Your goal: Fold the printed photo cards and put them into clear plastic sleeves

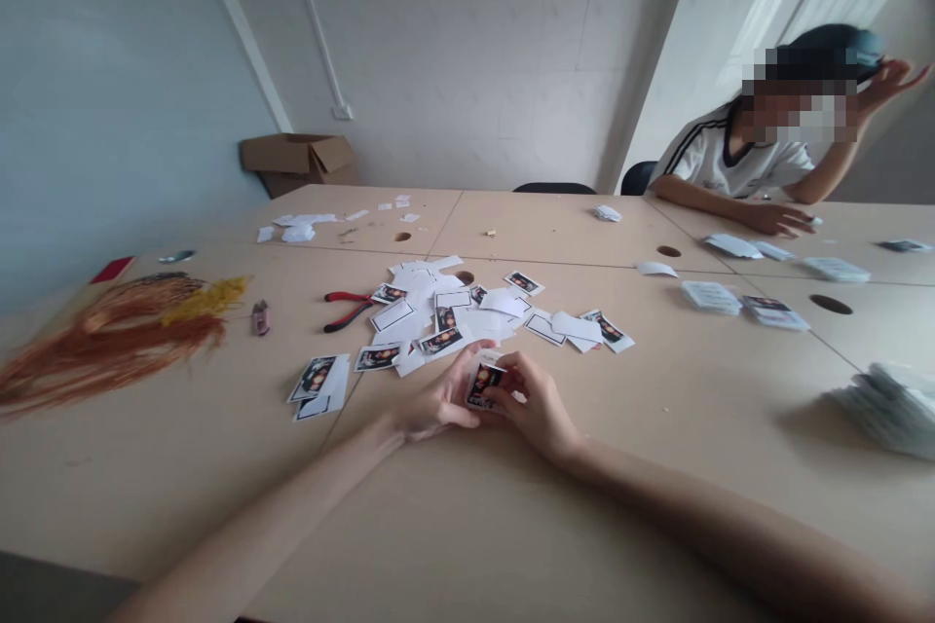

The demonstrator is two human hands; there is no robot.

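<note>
Near the middle of the table, my left hand [436,401] cups a small dark printed card [480,386] from the left, its fingers curled behind it. My right hand [539,406] pinches the same card from the right with thumb and fingers. A whitish edge shows above the dark print; whether it is a sleeve or a second card I cannot tell. Just beyond my hands spreads a loose heap of white and printed cards [416,302], some face up. A smaller group of cards [319,387] lies to the left of my left hand.
Red-handled pliers [349,310], a small pink cutter-like tool [261,317] and bundles of orange-brown cord [138,321] lie to the left. On the right are stacks of cards [710,298] and a pile of clear packets [887,406]. Another person [760,156] sits at the far right.
</note>
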